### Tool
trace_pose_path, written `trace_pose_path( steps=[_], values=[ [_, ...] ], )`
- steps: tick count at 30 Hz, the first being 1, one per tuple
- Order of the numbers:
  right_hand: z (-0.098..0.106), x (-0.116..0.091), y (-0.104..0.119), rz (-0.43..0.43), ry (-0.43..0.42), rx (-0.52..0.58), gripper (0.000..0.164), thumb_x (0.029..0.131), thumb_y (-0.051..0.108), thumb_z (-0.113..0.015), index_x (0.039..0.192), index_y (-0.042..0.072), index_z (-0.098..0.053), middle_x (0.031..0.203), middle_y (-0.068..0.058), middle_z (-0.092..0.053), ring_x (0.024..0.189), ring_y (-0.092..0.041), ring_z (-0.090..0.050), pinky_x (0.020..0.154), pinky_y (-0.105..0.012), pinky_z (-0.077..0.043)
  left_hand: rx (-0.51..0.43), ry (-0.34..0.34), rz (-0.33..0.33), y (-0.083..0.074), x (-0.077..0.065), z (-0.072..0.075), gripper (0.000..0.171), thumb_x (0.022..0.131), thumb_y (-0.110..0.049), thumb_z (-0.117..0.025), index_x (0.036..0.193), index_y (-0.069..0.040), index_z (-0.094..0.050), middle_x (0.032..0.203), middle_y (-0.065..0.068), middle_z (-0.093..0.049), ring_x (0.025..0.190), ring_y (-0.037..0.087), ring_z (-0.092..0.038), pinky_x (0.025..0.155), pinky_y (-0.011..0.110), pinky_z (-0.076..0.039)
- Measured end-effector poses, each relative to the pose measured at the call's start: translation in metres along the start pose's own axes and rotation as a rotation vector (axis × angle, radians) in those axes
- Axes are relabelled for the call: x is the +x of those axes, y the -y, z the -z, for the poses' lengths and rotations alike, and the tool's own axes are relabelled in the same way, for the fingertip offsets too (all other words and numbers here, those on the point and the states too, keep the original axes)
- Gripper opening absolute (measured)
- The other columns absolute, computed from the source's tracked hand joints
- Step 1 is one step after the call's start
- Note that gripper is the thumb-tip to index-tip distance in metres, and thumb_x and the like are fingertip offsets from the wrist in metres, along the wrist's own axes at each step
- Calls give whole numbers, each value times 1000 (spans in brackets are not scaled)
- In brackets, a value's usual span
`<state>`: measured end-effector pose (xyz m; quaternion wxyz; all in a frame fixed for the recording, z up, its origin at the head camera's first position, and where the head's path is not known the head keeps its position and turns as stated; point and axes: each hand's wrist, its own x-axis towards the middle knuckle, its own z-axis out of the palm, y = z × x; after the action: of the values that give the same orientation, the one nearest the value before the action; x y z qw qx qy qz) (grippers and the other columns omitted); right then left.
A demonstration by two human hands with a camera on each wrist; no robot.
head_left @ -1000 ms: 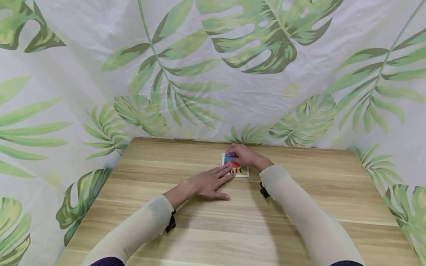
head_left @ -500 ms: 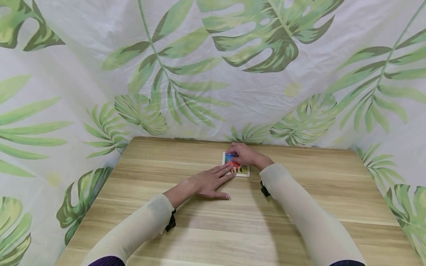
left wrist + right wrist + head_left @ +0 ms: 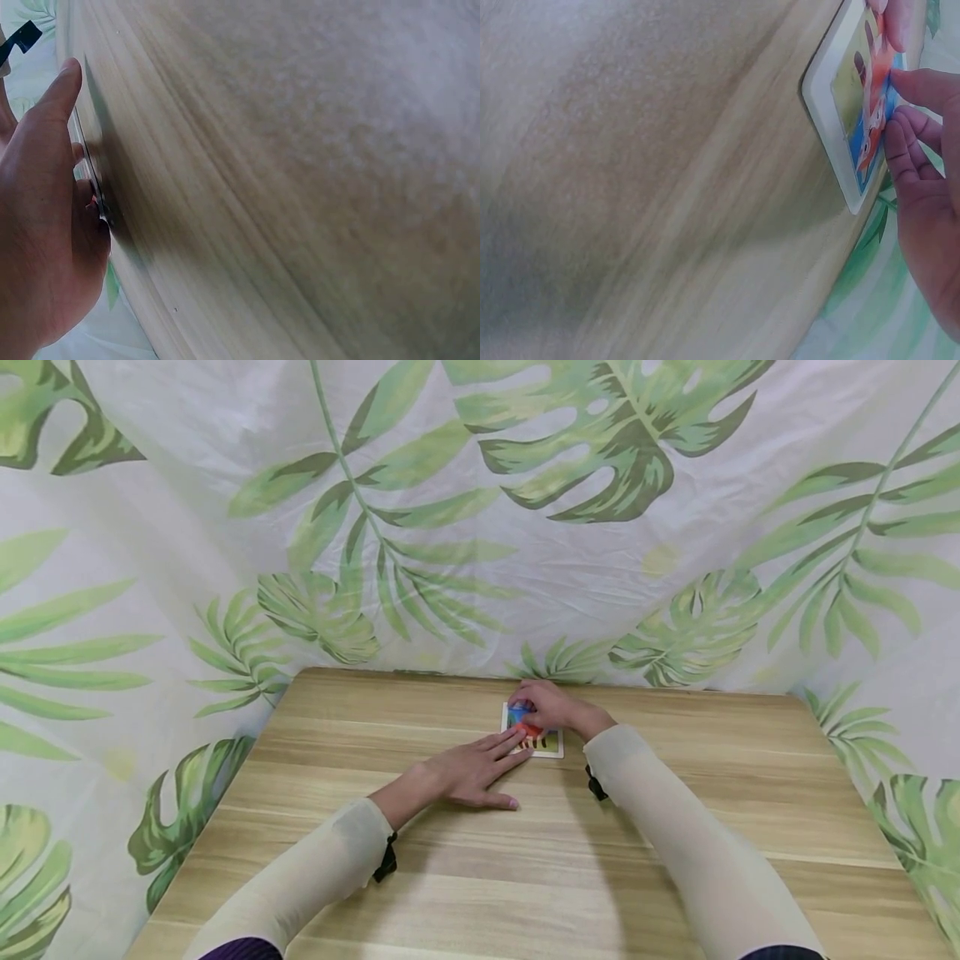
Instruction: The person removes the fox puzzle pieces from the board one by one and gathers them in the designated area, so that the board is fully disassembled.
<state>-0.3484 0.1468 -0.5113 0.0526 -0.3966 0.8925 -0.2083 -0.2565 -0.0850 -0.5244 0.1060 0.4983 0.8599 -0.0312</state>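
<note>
A small picture puzzle (image 3: 551, 745) with a white frame lies flat at the table's far middle. Orange, blue and green show on it, and an orange animal appears in the right wrist view on the picture (image 3: 871, 120). My left hand (image 3: 472, 772) rests on its near left part, fingers straight and thumb spread on the wood. In the left wrist view that hand (image 3: 45, 195) mostly hides the puzzle. My right hand (image 3: 551, 708) bends over the upper part, where thumb and fingertips of the hand (image 3: 930, 150) pinch at a blue piece of the picture.
The wood-grain table (image 3: 480, 877) extends around both forearms. Behind its far edge hangs a white cloth (image 3: 480, 593) printed with green leaves. Black straps (image 3: 385, 860) sit at both wrists, over pale sleeves (image 3: 675, 810).
</note>
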Motion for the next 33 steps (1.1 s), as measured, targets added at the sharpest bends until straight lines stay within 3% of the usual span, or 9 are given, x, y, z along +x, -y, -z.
trace_pose_path(
  steps=[7,13,23,33],
  values=[
    [2,0,1,4,6,-22,31,87,2,-74,118,3,-75,108,-13,-67,93,-27,-61,89,-45,-52,16,6,-6,-1,1,1,93,104,-74,-37,172,-15,-12,178,18,-1,165,28,-4,132,40,-18],
    [3,0,2,-40,34,-9,31,88,4,-73,119,6,-75,108,-12,-65,94,-25,-59,88,-43,-51,10,30,7,-2,2,0,94,104,-75,-35,172,-18,-6,178,15,3,165,26,-1,132,39,-15],
    [3,1,3,-76,48,-17,31,87,3,-72,117,9,-74,107,-10,-63,94,-23,-58,88,-41,-52,4,15,-4,-2,0,1,93,105,-73,-37,172,-16,-9,178,16,2,165,27,0,132,41,-16],
    [7,3,6,-59,79,-17,30,91,2,-70,121,9,-74,105,-14,-63,85,-22,-51,81,-40,-45,23,41,18,-2,-1,0,94,104,-76,-33,172,-19,-1,178,12,9,164,22,6,133,38,-12]
  ],
)
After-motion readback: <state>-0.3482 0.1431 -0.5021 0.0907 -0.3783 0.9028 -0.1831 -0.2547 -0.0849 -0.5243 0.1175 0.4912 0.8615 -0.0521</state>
